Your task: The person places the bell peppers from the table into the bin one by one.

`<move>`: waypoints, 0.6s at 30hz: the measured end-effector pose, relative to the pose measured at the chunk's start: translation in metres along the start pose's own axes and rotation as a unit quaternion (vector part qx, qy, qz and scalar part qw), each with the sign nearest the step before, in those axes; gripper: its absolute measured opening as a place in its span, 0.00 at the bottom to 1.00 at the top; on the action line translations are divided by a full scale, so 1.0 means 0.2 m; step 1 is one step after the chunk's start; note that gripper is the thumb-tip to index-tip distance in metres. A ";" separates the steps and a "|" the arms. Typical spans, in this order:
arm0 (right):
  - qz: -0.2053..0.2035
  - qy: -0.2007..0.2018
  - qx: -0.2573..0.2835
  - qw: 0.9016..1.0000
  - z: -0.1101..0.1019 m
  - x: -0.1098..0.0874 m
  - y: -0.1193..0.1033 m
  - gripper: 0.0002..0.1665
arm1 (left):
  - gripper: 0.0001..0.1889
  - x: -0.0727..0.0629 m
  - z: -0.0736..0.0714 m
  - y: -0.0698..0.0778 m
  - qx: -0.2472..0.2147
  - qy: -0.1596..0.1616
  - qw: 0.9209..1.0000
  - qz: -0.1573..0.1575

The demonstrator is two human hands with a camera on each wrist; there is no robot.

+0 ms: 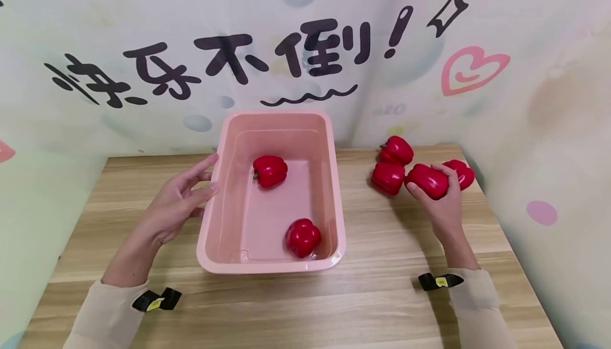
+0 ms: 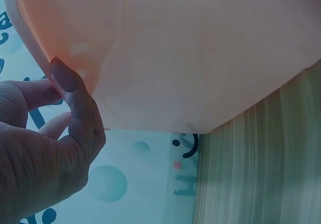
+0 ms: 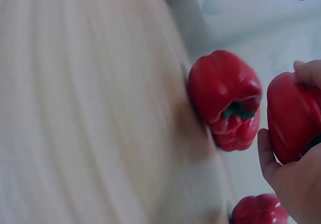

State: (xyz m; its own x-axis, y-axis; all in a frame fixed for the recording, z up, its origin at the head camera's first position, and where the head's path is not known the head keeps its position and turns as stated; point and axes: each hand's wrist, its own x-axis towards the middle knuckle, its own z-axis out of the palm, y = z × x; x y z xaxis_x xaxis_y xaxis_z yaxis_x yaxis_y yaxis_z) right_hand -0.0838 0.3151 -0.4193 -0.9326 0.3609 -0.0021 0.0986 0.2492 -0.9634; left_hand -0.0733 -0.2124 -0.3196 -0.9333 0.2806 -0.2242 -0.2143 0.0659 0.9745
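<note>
A pink plastic basin (image 1: pixel 210 232) stands on the table with two red bell peppers inside, one pepper (image 1: pixel 270 172) near the middle and another pepper (image 1: pixel 303 238) at the near right corner. My left hand (image 1: pixel 174 198) holds its left rim, thumb and index finger at the edge; in the left wrist view, a finger overlaps the outer wall. At the right, my right hand (image 1: pixel 446 206) grips a red bell pepper (image 1: pixel 428 180) between thumb and fingers. Beside it lie a pepper (image 1: pixel 388 178), a pepper (image 1: pixel 397 150) behind that, and a pepper (image 1: pixel 462 174) partly hidden by the hand.
The wood-grain table (image 1: pixel 305 312) ends at a printed backdrop (image 1: pixel 238 89) with black lettering, close behind the basin. The table's right edge runs just past the rightmost pepper. A strap with a small black device (image 1: pixel 441 281) sits on each wrist.
</note>
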 end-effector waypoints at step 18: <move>-0.023 -0.017 0.132 0.991 0.04 -0.01 -0.23 0.30 | 0.39 -0.01 0.00 0.01 0.018 0.002 1.000 -0.002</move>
State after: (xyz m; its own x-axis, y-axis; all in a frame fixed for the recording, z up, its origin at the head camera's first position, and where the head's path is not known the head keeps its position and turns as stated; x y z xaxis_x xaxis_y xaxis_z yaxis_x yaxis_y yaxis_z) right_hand -0.0891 0.2959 -0.3773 -0.9454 0.3237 0.0381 -0.0339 0.0186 -0.9993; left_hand -0.0723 -0.2122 -0.3181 -0.9338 0.2757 -0.2283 -0.2081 0.1008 0.9729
